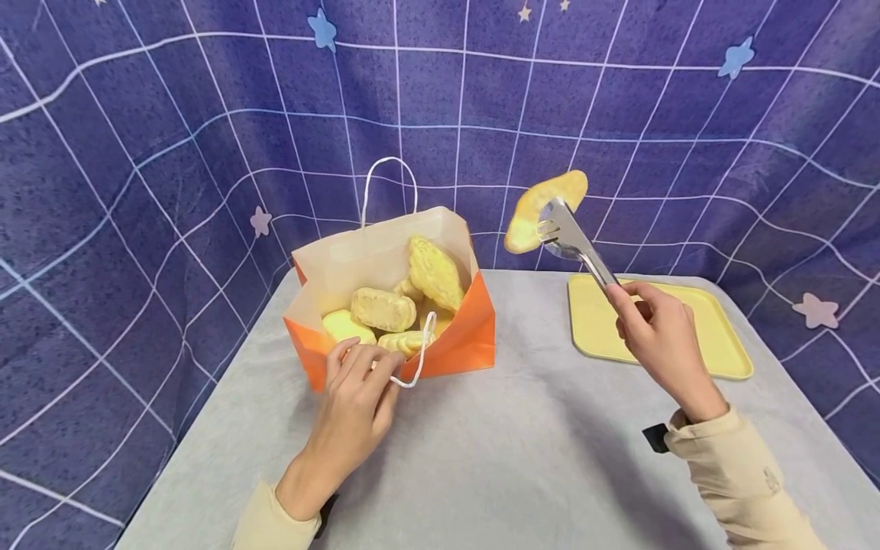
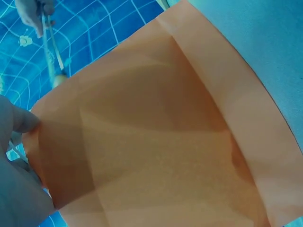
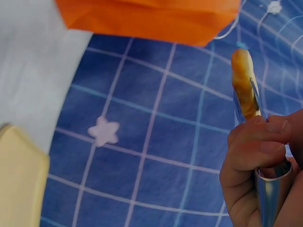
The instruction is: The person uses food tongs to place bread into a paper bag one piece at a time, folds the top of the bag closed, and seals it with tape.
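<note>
At the front rim of an orange paper bag (image 1: 457, 344), my left hand (image 1: 357, 401) pinches the paper, thumb outside and fingers over the edge. Several yellowish bread pieces (image 1: 383, 308) lie inside the bag, one larger oval piece (image 1: 436, 273) leaning against its right inner wall. My right hand (image 1: 658, 332) grips metal tongs (image 1: 584, 248) raised to the right of the bag. Between the tongs' tips is a curved, crescent-shaped piece of bread (image 1: 525, 218), held up in the air; the right wrist view shows its browned edge (image 3: 242, 71).
A yellow tray (image 1: 605, 336) lies on the grey tabletop (image 1: 495, 451) at the right, partly behind the right hand. White cord handles (image 1: 390, 160) stand at the bag's back and front. Blue grid-patterned cloth (image 1: 440, 92) hangs behind and at both sides.
</note>
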A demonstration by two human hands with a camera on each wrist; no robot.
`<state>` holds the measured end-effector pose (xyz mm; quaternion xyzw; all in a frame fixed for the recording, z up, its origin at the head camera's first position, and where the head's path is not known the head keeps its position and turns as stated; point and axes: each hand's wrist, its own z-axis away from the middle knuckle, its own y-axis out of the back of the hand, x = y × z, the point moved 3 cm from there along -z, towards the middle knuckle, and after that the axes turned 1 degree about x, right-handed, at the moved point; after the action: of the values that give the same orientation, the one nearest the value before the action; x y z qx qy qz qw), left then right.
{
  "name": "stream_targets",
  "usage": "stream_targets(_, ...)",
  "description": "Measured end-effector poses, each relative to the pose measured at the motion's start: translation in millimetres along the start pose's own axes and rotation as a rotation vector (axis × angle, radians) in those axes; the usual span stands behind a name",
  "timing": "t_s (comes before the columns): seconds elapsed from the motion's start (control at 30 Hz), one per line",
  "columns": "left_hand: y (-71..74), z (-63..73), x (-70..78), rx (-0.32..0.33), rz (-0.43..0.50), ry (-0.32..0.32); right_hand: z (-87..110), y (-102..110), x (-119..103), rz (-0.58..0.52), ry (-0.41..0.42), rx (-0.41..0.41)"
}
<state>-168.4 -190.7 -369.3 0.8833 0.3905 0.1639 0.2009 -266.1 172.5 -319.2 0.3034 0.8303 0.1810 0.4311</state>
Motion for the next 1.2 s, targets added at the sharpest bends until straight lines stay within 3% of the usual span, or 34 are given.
stream_targets(0.23, 0.9, 2.0, 0.9, -0.005, 0.0, 0.002, -3.0, -8, -39, -0.074, 0.128, 0.028)
stream_targets(0.5, 2.9, 4.9, 0.7, -0.006, 0.002, 0.014, -8.2, -40, -78, -0.078, 0.286, 0.0)
stream_targets(0.87, 3.5, 5.2, 1.3, -0.009, 0.022, 0.004, -9.4, -79, -110, -0.083, 0.373, -0.091)
stream_targets(1.2, 4.2, 6.9, -0.1, -0.02, 0.015, -0.001, -7.0, -99, -119, -0.104, 0.359, -0.152)
